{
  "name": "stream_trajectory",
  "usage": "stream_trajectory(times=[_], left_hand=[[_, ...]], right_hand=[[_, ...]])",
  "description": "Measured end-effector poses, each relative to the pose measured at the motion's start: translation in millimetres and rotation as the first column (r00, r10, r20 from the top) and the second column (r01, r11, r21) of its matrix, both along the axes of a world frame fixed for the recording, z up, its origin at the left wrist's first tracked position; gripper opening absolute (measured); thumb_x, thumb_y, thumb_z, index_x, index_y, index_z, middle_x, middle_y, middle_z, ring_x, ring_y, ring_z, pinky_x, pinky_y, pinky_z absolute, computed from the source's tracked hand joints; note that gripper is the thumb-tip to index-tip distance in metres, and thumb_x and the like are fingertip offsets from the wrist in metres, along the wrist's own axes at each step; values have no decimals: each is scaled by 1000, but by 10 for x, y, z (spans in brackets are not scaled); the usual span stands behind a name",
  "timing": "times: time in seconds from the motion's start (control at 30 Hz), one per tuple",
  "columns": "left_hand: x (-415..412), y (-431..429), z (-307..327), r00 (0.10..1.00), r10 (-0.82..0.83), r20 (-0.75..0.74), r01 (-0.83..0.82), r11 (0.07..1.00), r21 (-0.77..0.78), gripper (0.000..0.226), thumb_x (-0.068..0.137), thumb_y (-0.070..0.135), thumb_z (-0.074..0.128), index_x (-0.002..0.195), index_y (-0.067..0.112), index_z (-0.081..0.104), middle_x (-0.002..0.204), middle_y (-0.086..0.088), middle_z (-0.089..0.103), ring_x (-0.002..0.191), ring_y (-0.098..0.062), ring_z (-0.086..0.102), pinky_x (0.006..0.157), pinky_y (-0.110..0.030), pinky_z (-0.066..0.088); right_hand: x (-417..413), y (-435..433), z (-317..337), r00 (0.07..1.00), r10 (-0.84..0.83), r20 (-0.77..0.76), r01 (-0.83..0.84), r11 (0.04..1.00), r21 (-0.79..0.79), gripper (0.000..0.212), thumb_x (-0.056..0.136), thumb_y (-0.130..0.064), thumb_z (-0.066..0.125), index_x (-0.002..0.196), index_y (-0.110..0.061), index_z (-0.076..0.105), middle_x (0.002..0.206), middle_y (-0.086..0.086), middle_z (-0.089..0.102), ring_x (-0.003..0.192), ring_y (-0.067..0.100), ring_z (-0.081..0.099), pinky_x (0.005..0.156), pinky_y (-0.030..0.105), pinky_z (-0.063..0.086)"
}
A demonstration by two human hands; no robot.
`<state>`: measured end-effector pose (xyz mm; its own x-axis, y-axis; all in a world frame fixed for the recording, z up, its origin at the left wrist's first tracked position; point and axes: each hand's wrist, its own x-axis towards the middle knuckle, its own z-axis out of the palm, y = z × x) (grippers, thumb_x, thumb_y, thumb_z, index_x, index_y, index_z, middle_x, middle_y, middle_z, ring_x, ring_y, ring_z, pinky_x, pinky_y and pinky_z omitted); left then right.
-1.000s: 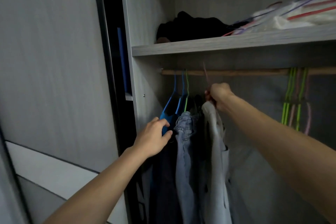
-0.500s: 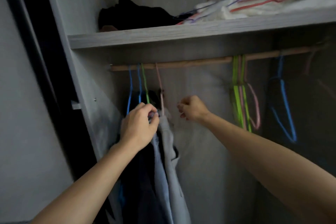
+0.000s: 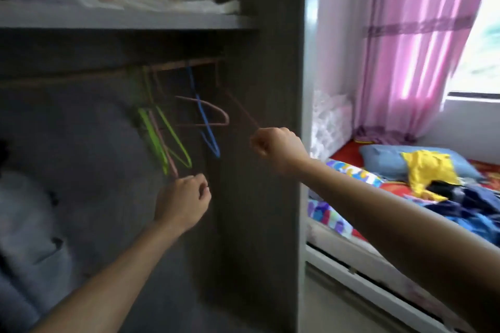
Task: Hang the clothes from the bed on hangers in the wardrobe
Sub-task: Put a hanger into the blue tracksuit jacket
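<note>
My right hand (image 3: 276, 146) grips the lower arm of a brownish-pink hanger (image 3: 243, 109) that hangs at the right end of the wardrobe rail (image 3: 173, 65). My left hand (image 3: 182, 197) is lower, with curled fingers at the bottom tip of a pink hanger (image 3: 162, 143). Blur hides whether it holds that hanger. Green hangers (image 3: 148, 135), a blue hanger (image 3: 207, 130) and another pink hanger (image 3: 216, 111) hang bare on the rail. A grey garment (image 3: 27, 224) hangs at the far left. On the bed (image 3: 338, 222) lie a yellow garment (image 3: 427, 170) and blue clothes (image 3: 473, 205).
A shelf (image 3: 121, 20) above the rail carries bags and loose hangers. The dark wardrobe side panel (image 3: 259, 197) stands between the rail and the bed. A blue pillow (image 3: 384, 159) lies at the bed's head, under a pink curtain (image 3: 405, 48) and window.
My view swung right, bringing the bed into sight. Both hands left the hung clothes and moved right along the rail. My right hand took hold of the brownish-pink hanger.
</note>
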<state>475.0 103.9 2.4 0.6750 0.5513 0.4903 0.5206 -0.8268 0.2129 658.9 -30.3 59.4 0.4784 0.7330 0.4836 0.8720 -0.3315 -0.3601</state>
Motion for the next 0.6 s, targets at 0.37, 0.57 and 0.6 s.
stream_trajectory(times=[0.37, 0.57, 0.6], left_hand=[[2666, -2040, -564, 934, -339, -117, 338, 941, -24, 17, 91, 35, 51, 95, 24, 63, 100, -2, 70, 91, -25, 64, 71, -32, 47], [3783, -3039, -891, 846, -488, -213, 481, 872, -88, 20, 89, 37, 51, 96, 23, 63, 101, -1, 70, 98, -25, 63, 76, -34, 47], [3965, -3149, -916, 837, -500, -222, 493, 865, -89, 20, 89, 37, 51, 97, 23, 63, 101, -1, 71, 98, -24, 63, 76, -33, 47]], right_hand=[[2195, -2827, -568, 890, -448, -81, 440, 892, -101, 21, 86, -30, 58, 100, -24, 73, 102, 3, 73, 98, 27, 65, 78, 32, 49], [3047, -4198, -798, 759, -631, -160, 612, 775, -156, 19, 87, -31, 59, 98, -24, 73, 98, 5, 73, 91, 27, 65, 75, 34, 50], [3170, -4364, -849, 736, -658, -161, 637, 753, -167, 19, 88, -31, 58, 98, -25, 73, 98, 3, 72, 90, 26, 65, 74, 34, 50]])
